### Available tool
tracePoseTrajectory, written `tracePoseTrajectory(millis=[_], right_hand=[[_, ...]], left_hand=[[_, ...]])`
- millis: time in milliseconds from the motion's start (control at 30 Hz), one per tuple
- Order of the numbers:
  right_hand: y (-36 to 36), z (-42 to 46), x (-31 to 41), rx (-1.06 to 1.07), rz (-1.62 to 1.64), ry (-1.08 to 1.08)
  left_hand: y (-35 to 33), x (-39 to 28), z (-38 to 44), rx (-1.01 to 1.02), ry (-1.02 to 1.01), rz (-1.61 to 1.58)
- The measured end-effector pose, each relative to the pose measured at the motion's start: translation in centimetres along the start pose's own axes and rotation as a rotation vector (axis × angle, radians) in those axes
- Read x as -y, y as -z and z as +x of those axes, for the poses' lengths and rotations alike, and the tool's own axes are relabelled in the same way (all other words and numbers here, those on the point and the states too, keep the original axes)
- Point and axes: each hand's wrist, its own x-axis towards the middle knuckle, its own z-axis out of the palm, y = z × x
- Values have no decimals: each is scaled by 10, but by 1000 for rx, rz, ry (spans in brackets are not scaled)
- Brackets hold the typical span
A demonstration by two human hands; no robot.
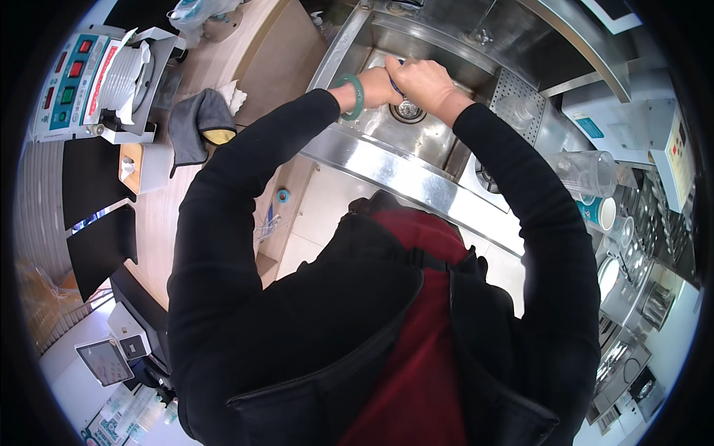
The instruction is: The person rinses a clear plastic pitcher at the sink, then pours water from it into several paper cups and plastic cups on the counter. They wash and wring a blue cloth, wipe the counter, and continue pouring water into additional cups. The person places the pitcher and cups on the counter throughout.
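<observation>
Both hands meet above a stainless steel sink [385, 131]. My left hand [377, 88], with a green bangle [352, 97] on its wrist, is closed around a dark blue item [396, 85]. My right hand [422, 80] grips the same item from the other side, knuckles up. Only a narrow strip of it shows between the hands, so I cannot tell what it is. Below them the metal drain strainer [408, 111] sits in the sink floor.
A cup sealing machine [72, 83] and a grey cloth [198, 125] occupy the wooden counter [153, 223] at left. On the right are a perforated drainboard [505, 92], a clear pitcher [591, 171] and a paper cup [602, 213]. The sink's raised front edge [385, 164] runs before my body.
</observation>
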Motion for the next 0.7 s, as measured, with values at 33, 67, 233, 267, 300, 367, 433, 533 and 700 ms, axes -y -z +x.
tracePoseTrajectory(millis=[33,67,233,267,300,367,433,533,700], right_hand=[[-6,2,0,28,14,-26],[-13,3,1,56,27,-53],[-33,-1,8,173,113,-184],[-35,-2,8,182,125,-204],[-37,-2,9,191,138,-224],[-39,-3,10,195,176,-256],[-43,-5,9,191,205,-284],[-47,-5,9,181,228,-326],[-52,-10,10,164,254,-358]], left_hand=[[-4,5,5,-60,-44,147],[-8,9,9,-119,-87,294],[-24,17,13,-219,-72,479],[-25,16,11,-228,-28,470],[-27,17,11,-243,-34,483],[-30,23,14,-272,-46,509],[-31,19,13,-268,-63,525],[-30,16,12,-281,-65,533],[-38,32,20,-317,-117,547]])
